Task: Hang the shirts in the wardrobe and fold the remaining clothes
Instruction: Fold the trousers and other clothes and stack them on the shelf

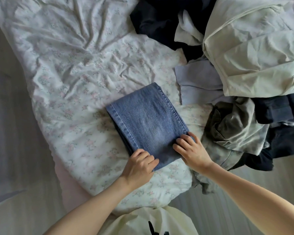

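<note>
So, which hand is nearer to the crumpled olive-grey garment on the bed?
Right. The right hand grips the folded jeans' near corner beside the olive-grey garment; the left hand holds the other near corner, farther away.

Folded blue jeans (neat rectangle) on bed.

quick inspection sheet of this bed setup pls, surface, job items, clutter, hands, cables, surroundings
surface: wrinkled white floral bedsheet covering the bed.
job's things: folded blue denim jeans lying flat on the sheet; unfolded heap at the right with a pale cream garment, a dark navy garment, a light lilac ribbed garment and a grey-olive garment.
clutter: nothing seen beyond the heap.
grippers: left hand grips the near left corner of the jeans; right hand rests curled fingers on the near right corner.
cables: nothing seen.
surroundings: pale wood-look floor around the bed.
</note>
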A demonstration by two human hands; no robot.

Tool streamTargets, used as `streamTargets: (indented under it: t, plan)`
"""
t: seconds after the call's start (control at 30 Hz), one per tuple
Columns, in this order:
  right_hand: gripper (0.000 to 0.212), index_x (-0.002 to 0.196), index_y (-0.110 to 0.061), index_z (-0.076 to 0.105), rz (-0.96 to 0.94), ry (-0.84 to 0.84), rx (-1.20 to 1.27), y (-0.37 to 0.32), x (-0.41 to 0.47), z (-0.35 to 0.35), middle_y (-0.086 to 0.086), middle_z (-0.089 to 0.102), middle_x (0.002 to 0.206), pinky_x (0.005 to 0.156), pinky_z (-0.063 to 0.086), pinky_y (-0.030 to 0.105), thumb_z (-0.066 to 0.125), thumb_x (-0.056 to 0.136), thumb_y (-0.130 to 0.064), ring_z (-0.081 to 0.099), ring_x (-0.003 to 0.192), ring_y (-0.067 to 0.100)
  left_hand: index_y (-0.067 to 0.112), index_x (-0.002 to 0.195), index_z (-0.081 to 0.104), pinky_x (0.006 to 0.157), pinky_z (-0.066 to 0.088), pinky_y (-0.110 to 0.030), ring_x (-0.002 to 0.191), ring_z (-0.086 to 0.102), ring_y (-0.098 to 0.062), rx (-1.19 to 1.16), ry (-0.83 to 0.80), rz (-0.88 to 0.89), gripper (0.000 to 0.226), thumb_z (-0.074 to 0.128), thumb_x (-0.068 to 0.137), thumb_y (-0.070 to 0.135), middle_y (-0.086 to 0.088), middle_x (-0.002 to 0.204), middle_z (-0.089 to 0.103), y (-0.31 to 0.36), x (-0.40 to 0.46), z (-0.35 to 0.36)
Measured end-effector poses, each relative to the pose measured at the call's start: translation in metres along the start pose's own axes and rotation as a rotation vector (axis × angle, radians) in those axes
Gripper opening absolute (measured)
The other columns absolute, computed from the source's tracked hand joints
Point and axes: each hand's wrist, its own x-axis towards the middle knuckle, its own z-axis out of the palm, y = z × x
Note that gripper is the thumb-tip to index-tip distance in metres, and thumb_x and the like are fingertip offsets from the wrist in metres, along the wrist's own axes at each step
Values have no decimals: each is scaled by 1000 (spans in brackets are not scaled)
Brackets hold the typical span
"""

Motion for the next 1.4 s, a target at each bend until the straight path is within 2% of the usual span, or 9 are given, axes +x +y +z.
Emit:
streamTargets:
  t: [0.17, 0.3, 0.43, 0.73, 0.9, 1.0, 1.07, 1.2, 1.4]
  plan:
    - [40, 94, -10, 70, 79, -202, 93, -10, -16, 12, 7, 66, 100, 97, 43, 55, 71, 54, -18, 62, 104, 29, 17, 86, 71, 81, 34, -30, 76, 60, -17, 60, -198, -41, 28, 67, 65, 35, 4, 79, 62, 9, -12, 17]
    - [28, 93, -10, 68, 208, -1, 173, -20, -11, 10, 8, 64, 103, 99, 35, 48, 48, 75, -19, 60, 105, 29, 16, 98, 69, 95, 37, -42, 107, 56, -25, 71, -103, -113, 29, 53, 75, 25, -6, 110, 64, 13, -10, 21]
    - [46, 126, -16, 58, 455, 67, 189, -37, 17, 11, 11, 56, 129, 101, 32, 62, 41, 84, -23, 49, 123, 31, 14, 127, 57, 103, 30, -59, 127, 45, -35, 170, -47, -326, 47, 42, 85, 26, -14, 137, 50, -14, 20, 16]
    - [55, 142, -34, 30, 645, -99, 171, -46, 59, 62, 6, 36, 148, 100, 22, 71, 33, 88, -40, 29, 137, 39, 32, 140, 40, 108, 11, -62, 137, 28, -41, 293, -115, -460, 56, 33, 87, 50, -10, 150, 34, -93, 54, 45]
    - [54, 141, -34, 34, 671, -107, 146, -45, 65, 69, 5, 38, 147, 99, 22, 71, 32, 87, -41, 32, 135, 39, 35, 143, 26, 110, 8, -61, 141, 19, -38, 336, -200, -482, 57, 28, 89, 54, -8, 154, 23, -101, 58, 53]
    - [52, 137, -29, 45, 660, -84, 215, -42, 67, 53, 7, 44, 144, 97, 29, 69, 32, 87, -38, 37, 132, 40, 35, 144, 27, 111, 4, -60, 142, 13, -37, 284, -199, -494, 59, 44, 90, 50, -8, 156, 16, -95, 59, 43]
    - [48, 131, -16, 52, 689, 35, 347, -35, 66, 40, 13, 50, 136, 92, 42, 62, 38, 87, -29, 47, 123, 41, 22, 137, 47, 107, 16, -63, 136, 28, -42, 210, -53, -535, 60, 65, 82, 36, -18, 149, 32, -86, 57, 33]
    - [54, 142, -7, 32, 823, 102, 605, -5, 77, 27, 14, 43, 136, 94, 43, 42, 49, 94, -25, 46, 120, 34, 1, 130, 52, 100, 31, -60, 127, 39, -48, 63, 292, -831, 62, 72, 72, 9, -30, 140, 38, -60, 50, 25]
    - [65, 149, -24, 6, 785, -150, 646, 22, 100, 37, 12, 46, 136, 97, 36, 40, 35, 96, -47, 40, 122, 32, 6, 148, 11, 99, 30, -48, 127, 30, -38, -444, 286, -1492, 83, 60, 87, 35, -24, 141, 33, -38, 61, 29]
